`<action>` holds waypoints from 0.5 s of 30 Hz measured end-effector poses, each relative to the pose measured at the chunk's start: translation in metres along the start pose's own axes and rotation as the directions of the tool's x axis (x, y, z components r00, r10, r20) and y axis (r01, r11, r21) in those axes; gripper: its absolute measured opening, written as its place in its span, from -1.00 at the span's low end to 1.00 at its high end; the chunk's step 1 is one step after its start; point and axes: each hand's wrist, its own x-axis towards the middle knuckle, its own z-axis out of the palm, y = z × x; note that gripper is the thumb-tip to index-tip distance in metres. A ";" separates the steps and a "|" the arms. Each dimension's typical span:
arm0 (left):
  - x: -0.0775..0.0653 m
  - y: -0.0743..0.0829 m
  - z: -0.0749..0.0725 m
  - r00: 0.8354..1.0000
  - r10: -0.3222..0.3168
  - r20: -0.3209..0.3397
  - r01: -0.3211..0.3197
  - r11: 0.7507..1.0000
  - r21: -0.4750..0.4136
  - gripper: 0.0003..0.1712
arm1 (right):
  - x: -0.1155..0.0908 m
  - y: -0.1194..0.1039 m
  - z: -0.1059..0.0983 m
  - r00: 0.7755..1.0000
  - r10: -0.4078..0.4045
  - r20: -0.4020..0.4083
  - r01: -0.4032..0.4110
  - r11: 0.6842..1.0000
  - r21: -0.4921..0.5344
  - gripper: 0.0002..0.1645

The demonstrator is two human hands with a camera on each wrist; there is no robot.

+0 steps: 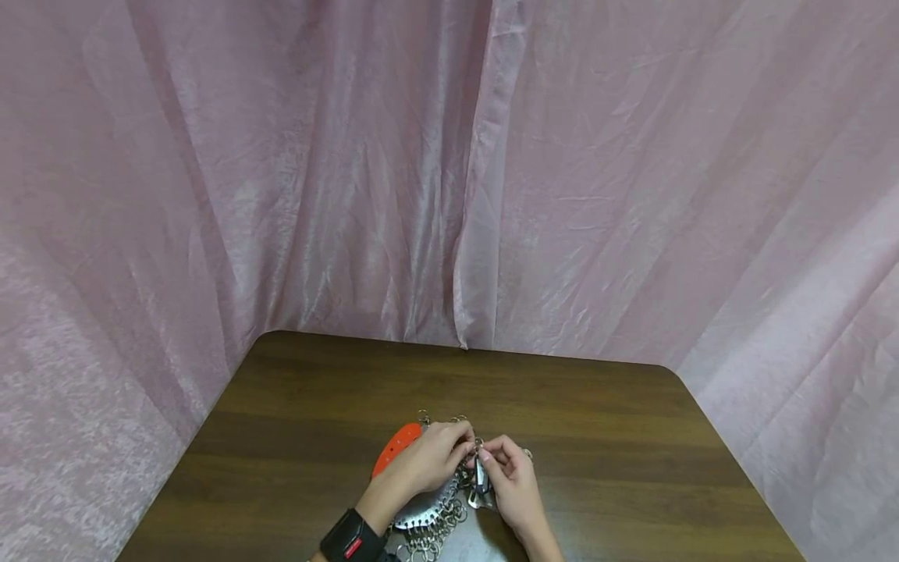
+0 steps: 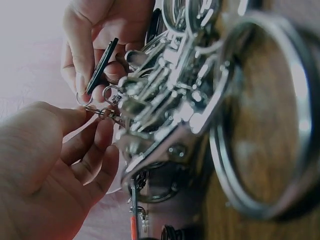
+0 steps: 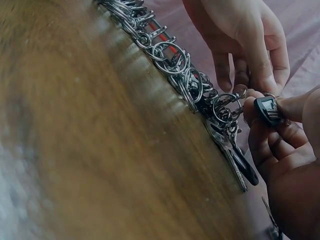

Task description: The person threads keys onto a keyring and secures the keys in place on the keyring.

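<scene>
In the head view my left hand [image 1: 437, 453] reaches over a round silver metal plate [image 1: 424, 507] with many rings along its edge. Its thumb and fingers pinch a short metal chain link [image 2: 102, 112], close beside a small split ring [image 2: 84, 98]. My right hand [image 1: 511, 478] pinches a small, flat black-and-silver keychain piece [image 3: 269, 111] beside that ring. The fingertips of both hands nearly meet. Below them hang a silver key-like blade [image 3: 232, 165] and a black oval piece [image 3: 245, 167]. Fingers partly hide the join between ring and link.
An orange strip with small holes [image 1: 397, 446] runs along the plate's left side. Bunched key rings [image 1: 428, 538] lie at its lower edge on the brown wooden table [image 1: 632, 468]. Pink curtains [image 1: 393, 172] hang behind the table. A black band [image 1: 349, 538] is on the left wrist.
</scene>
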 end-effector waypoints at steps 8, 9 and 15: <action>-0.001 -0.004 -0.002 0.999 -0.041 0.025 0.043 0.997 -0.062 -0.87 | 0.000 0.000 0.002 0.999 0.023 -0.033 -0.024 0.999 -0.040 -0.88; -0.002 -0.004 -0.002 0.999 -0.044 0.030 0.046 0.996 -0.070 -0.87 | 0.000 0.000 0.002 0.999 0.022 -0.039 -0.023 0.999 -0.045 -0.88; -0.003 -0.007 -0.004 0.996 -0.049 0.074 0.060 0.986 -0.157 -0.85 | 0.000 -0.001 0.002 0.997 0.036 -0.068 -0.040 0.998 -0.049 -0.88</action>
